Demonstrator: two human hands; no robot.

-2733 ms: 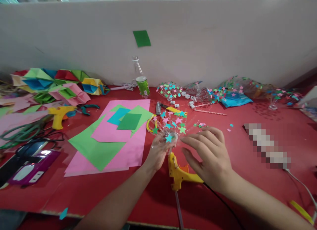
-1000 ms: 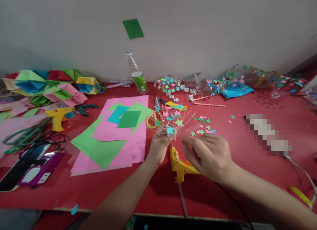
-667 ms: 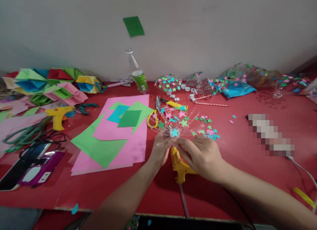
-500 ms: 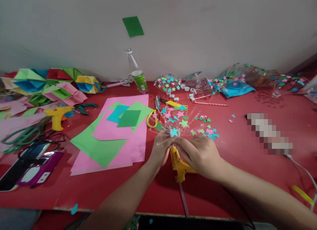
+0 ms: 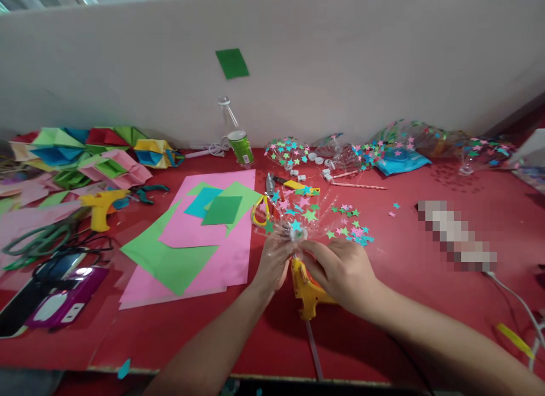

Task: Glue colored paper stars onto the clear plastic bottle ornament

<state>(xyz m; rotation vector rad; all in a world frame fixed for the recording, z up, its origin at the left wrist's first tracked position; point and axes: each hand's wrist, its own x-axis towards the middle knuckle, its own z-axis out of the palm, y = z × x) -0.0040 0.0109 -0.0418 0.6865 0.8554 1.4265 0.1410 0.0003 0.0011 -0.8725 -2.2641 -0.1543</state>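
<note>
- Red tabletop runs up to a pale partition, which has a green paper square on it.
- Clear plastic piece, with a round neck and thin strips fanning out, is held above the tabletop near the middle; small coloured stars dot its strips.
- Left hand is closed around the neck side of the piece.
- Right hand meets it there, thumb and forefinger drawn in at the neck rim; whether they pinch anything small, I cannot tell. Both hands are close together, at or nearly at touching.
- Yellow glue gun lies just below the hands, its nozzle end close under the fingers and a clear stick trailing from its back.
- Loose paper stars lie scattered beyond the right hand; a stack of pink and green paper spreads out beside the left.
- By its look, the piece should weigh very little, so a light grip ought to do; smooth plastic may slip or turn between the fingers.
- Its neck seems the stiffest part and the best place to hold. The strips look springy and easily bent or creased, so they are better left free.
- Stars are likely thin and flimsy: pick one up by its edges or points, since a hard pinch could fold it.
</note>
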